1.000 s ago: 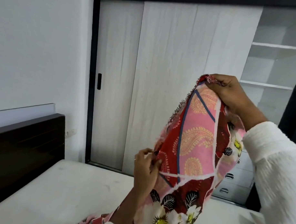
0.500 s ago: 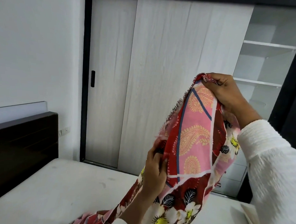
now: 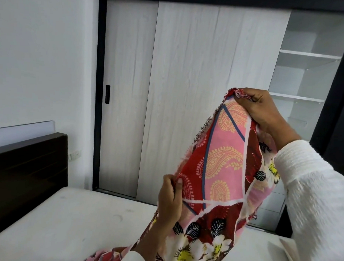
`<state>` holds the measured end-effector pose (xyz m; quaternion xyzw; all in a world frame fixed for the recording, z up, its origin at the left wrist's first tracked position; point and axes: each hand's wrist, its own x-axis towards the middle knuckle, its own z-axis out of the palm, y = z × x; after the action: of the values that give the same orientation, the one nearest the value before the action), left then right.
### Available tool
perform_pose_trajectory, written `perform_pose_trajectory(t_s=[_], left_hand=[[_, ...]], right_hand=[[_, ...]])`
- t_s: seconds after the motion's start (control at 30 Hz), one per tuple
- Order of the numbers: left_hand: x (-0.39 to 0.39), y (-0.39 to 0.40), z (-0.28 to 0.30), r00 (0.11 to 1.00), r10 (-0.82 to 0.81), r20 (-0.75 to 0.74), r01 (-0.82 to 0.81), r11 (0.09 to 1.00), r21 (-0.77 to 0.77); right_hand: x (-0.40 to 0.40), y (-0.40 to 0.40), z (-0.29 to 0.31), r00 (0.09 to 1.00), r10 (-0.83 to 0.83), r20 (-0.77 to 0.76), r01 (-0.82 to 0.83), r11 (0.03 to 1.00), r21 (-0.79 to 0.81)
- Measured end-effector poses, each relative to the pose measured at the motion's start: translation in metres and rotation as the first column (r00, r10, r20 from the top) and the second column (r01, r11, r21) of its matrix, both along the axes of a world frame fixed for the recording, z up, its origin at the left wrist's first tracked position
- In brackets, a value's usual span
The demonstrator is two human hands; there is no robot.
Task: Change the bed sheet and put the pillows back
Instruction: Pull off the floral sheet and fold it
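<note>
Up in the air, above the bare mattress (image 3: 70, 220), you held the patterned bed sheet (image 3: 222, 171) stretched between both hands. Your right hand (image 3: 263, 112) clamped its grip on the bunched, frayed corner at the top, fingers curled over the cloth. Your left hand (image 3: 169, 200) pinched the sheet's frayed edge lower down, thumb pressed against the red paisley print. The rest of the sheet hung down past your left forearm toward the near edge of the bed. A dark headboard (image 3: 27, 176) stood at the bed's left end, and the pale sliding wardrobe doors (image 3: 188, 92) rose behind the far edge.
</note>
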<state>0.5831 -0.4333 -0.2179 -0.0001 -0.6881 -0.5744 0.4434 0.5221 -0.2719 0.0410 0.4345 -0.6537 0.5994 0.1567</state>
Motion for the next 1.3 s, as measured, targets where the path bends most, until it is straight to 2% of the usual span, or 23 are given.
perform_pose_trajectory(t_s=[0.13,0.27,0.3,0.33,0.4,0.43,0.47,0.5,0.63,0.73,0.8,0.87,0.93,1.03,1.07,1.17,1.23,1.3], left_hand=[[0.014,-0.002,-0.003,0.965,0.237,-0.114,-0.255,0.950,-0.182],[0.005,-0.017,-0.008,0.901,0.382,-0.206,-0.434,0.816,-0.382],[0.000,-0.021,-0.008,0.905,0.368,-0.214,-0.424,0.816,-0.393],[-0.005,-0.024,-0.008,0.938,0.298,-0.174,-0.344,0.852,-0.394],[-0.008,-0.026,-0.003,0.999,-0.033,0.019,0.037,0.960,-0.276],[-0.010,-0.024,-0.003,0.973,-0.213,0.094,0.227,0.955,-0.191],[-0.010,-0.022,-0.002,0.941,-0.316,0.125,0.332,0.933,-0.140],[-0.012,-0.019,-0.001,0.927,-0.353,0.131,0.368,0.921,-0.124],[-0.016,-0.014,0.004,0.955,-0.263,0.138,0.278,0.955,-0.100],[-0.015,-0.011,-0.001,0.998,-0.034,0.059,0.039,0.994,-0.099],[-0.012,-0.004,-0.007,0.991,0.133,-0.031,-0.136,0.980,-0.143],[-0.005,0.003,-0.012,0.976,0.197,-0.096,-0.211,0.962,-0.175],[0.004,0.012,-0.015,0.980,0.158,-0.117,-0.178,0.968,-0.180],[0.020,0.034,-0.013,0.990,-0.130,-0.056,0.130,0.991,0.007],[0.023,0.042,-0.014,0.988,-0.154,-0.021,0.154,0.988,0.021],[0.029,0.057,-0.017,0.990,-0.117,0.074,0.122,0.989,-0.079],[0.030,0.066,-0.022,0.996,-0.069,0.049,0.079,0.969,-0.235],[0.032,0.076,-0.027,0.998,0.051,-0.033,-0.060,0.918,-0.393]], right_hand=[[0.000,0.001,-0.002,1.000,0.000,-0.010,0.000,1.000,0.006],[0.001,0.002,-0.004,1.000,0.021,-0.016,-0.021,1.000,0.012],[0.001,0.002,-0.004,1.000,0.022,-0.014,-0.022,1.000,0.010],[0.001,0.002,-0.004,1.000,0.022,-0.014,-0.022,1.000,0.010],[-0.001,0.002,-0.004,1.000,0.024,-0.012,-0.023,1.000,0.014],[-0.002,0.003,-0.004,1.000,0.024,-0.011,-0.024,1.000,0.017],[-0.002,0.003,-0.004,1.000,0.024,-0.012,-0.024,1.000,0.018],[-0.004,0.003,-0.004,1.000,0.023,-0.011,-0.023,1.000,0.016],[-0.007,0.003,-0.004,1.000,0.016,-0.005,-0.016,1.000,0.013],[-0.009,0.003,-0.006,1.000,0.001,-0.001,-0.001,1.000,0.023],[-0.012,0.003,-0.008,1.000,-0.015,0.004,0.015,1.000,0.021],[-0.015,0.005,-0.010,0.999,-0.041,-0.008,0.041,0.999,0.019],[-0.019,0.006,-0.011,0.997,-0.070,-0.026,0.071,0.997,0.020],[-0.024,0.006,-0.014,0.992,-0.116,-0.053,0.119,0.992,0.047],[-0.026,0.006,-0.016,0.991,-0.118,-0.056,0.121,0.991,0.053],[-0.027,0.007,-0.022,0.996,-0.089,-0.016,0.090,0.995,0.044],[-0.027,0.009,-0.024,0.998,-0.059,0.015,0.058,0.997,0.045],[-0.028,0.012,-0.025,0.998,-0.057,0.030,0.056,0.998,0.041]])
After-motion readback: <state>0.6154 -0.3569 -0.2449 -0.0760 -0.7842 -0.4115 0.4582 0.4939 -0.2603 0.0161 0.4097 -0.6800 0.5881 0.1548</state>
